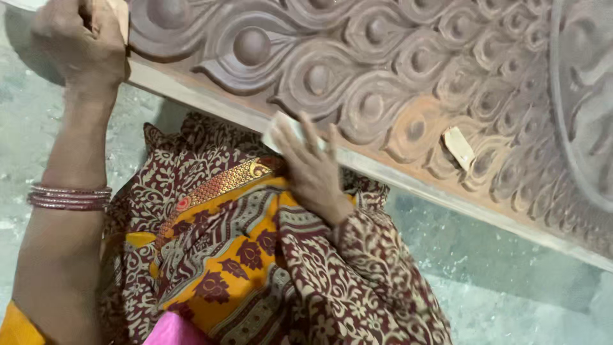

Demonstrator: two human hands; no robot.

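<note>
nearest to my view was the patterned cloth (pixel 255 268), maroon and yellow, draped over the lap below the work, where it would catch any dust. just above it my right hand (pixel 313 169) was closed on a small pale piece of sandpaper (pixel 281 131), pressing it against the plain lower edge of the carved wooden panel (pixel 383 57); the fingers lay flat over it, i judged, to keep the pressure even along that edge. my left hand (pixel 80 41), with pink bangles (pixel 69 197) on the forearm, was clamped over the panel's near corner, seemingly holding a pale pad or block there, and probably steadying the panel. the panel itself ran slantwise across the top of the view, covered in rows of raised feather-eye shapes. farther along, a second scrap of sandpaper (pixel 458 147) rested loose on the carving, within reach. beyond lay the grey floor (pixel 498 268).
</note>
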